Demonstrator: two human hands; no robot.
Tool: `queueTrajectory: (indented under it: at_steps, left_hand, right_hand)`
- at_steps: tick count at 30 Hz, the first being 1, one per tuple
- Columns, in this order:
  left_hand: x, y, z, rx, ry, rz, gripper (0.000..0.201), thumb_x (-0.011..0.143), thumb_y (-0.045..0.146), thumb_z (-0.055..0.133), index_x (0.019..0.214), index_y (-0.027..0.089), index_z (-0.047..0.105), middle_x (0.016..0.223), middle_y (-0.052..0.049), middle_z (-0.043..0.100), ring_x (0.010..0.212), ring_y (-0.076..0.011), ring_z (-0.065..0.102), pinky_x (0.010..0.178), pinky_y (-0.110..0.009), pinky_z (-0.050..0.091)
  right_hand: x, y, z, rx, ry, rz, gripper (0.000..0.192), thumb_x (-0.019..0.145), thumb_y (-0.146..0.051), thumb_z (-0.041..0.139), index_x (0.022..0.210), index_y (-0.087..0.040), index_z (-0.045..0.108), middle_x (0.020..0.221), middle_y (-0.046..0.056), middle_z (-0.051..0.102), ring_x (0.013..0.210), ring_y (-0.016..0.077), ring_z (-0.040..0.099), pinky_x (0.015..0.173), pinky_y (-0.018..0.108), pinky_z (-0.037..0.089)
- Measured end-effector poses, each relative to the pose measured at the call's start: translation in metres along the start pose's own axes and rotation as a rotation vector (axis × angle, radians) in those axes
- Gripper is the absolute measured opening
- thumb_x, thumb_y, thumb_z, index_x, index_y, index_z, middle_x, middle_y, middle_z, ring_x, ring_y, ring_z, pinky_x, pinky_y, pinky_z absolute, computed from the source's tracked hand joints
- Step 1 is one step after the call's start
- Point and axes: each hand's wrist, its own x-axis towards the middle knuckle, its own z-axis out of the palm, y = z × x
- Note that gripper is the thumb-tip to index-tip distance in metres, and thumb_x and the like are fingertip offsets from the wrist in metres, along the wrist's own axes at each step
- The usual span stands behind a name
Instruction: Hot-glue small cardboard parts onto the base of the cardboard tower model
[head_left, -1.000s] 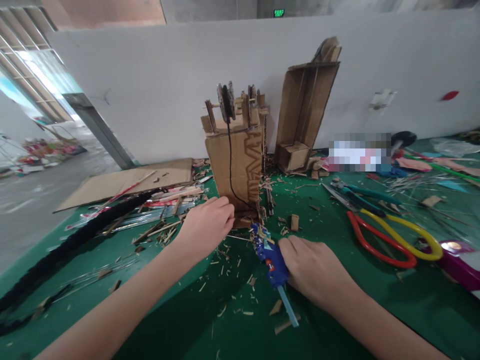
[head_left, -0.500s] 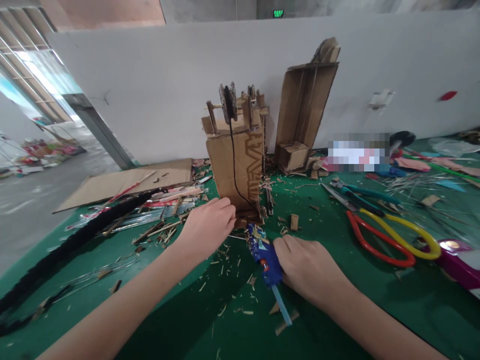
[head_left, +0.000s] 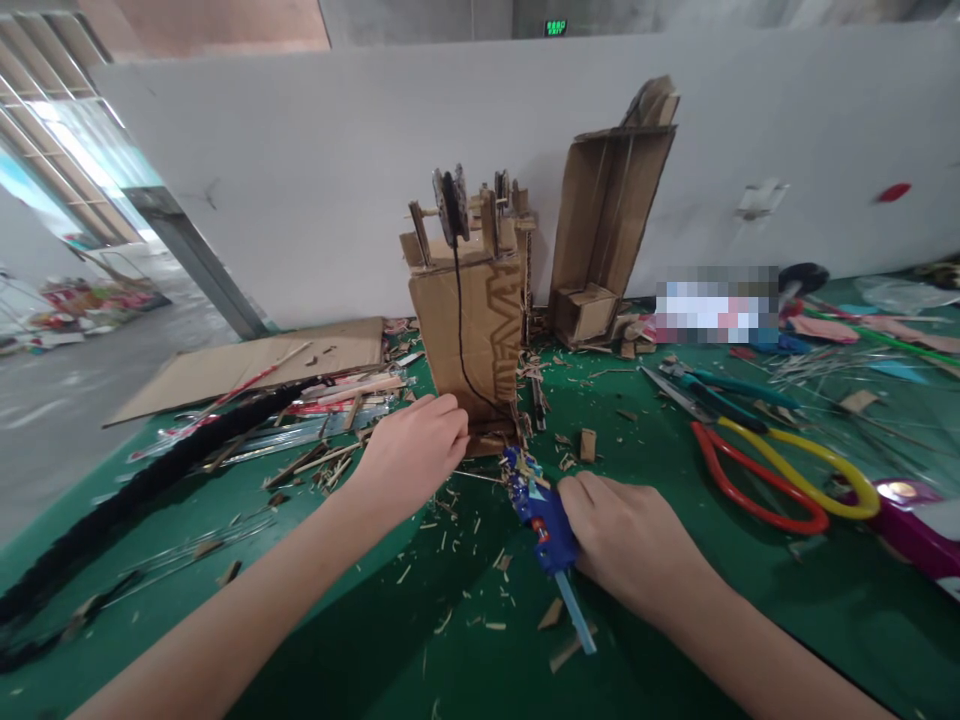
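A blue glue gun is gripped in the right hand, fingers curled shut around its body, with its nozzle aimed at the foot of a cardboard tower and a glue stick jutting from its back end. The tower stands upright on the green table, just beyond both hands. Its base is pinched by the left hand, fingertips pressed against the lower edge. A black cord is seen hanging down the tower's front from a spool at the top. It is judged that the tall, narrow tower could be tipped if the left hand's hold were loosened while the nozzle is pushed against it, since little of the base is braced. The fingertips beside the nozzle could also be caught by hot glue, and the hanging cord could be snagged or glued down by accident. Loose cardboard chips scattered under the base might be stuck in with the glue. Counted: two cardboard towers, the second standing behind and to the right; one glue gun; one pair of red-and-yellow scissors; one flat cardboard sheet lying at the left.
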Motion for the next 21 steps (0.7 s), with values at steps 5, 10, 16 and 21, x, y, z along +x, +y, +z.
queueTrajectory:
  at_steps: [5, 10, 16, 21]
  left_hand:
    - [0.0, 0.0, 0.0, 0.001, 0.002, 0.011, 0.019, 0.085, 0.02, 0.043, 0.069, 0.018, 0.053, 0.077, -0.002, 0.054, 0.075, -0.0153, 0.052, 0.054, -0.025, 0.035]
    - [0.0, 0.002, -0.001, 0.012, -0.011, 0.01, 0.018, 0.085, 0.019, 0.043, 0.07, 0.018, 0.053, 0.078, -0.002, 0.054, 0.075, -0.0156, 0.052, 0.055, -0.025, 0.037]
    - [0.0, 0.001, -0.002, -0.009, -0.033, -0.016, 0.018, 0.085, 0.019, 0.042, 0.073, 0.018, 0.056, 0.079, -0.002, 0.055, 0.076, -0.0154, 0.053, 0.055, -0.025, 0.037]
    - [0.001, 0.0, -0.003, -0.02, -0.045, -0.044, 0.019, 0.084, 0.026, 0.044, 0.076, 0.019, 0.06, 0.079, -0.002, 0.055, 0.078, -0.0169, 0.053, 0.056, -0.025, 0.037]
  right_hand:
    - [0.002, -0.002, 0.001, -0.01, -0.008, -0.015, 0.013, 0.063, -0.006, 0.051, 0.068, -0.017, 0.049, 0.062, 0.003, 0.055, 0.051, 0.0167, 0.05, 0.046, 0.028, 0.014]
    - [0.006, -0.005, 0.003, -0.012, 0.001, -0.03, 0.012, 0.064, -0.007, 0.051, 0.068, -0.017, 0.049, 0.062, 0.003, 0.055, 0.051, 0.0161, 0.05, 0.046, 0.029, 0.014]
    - [0.004, -0.005, 0.001, 0.024, 0.044, -0.043, 0.007, 0.073, -0.015, 0.052, 0.067, -0.018, 0.05, 0.06, 0.002, 0.054, 0.049, 0.0164, 0.049, 0.045, 0.029, 0.02]
    - [-0.009, 0.021, -0.01, 0.0, 0.218, -0.101, 0.02, 0.084, -0.026, 0.042, 0.09, -0.012, 0.056, 0.067, 0.006, 0.059, 0.054, 0.0179, 0.056, 0.048, 0.028, 0.033]
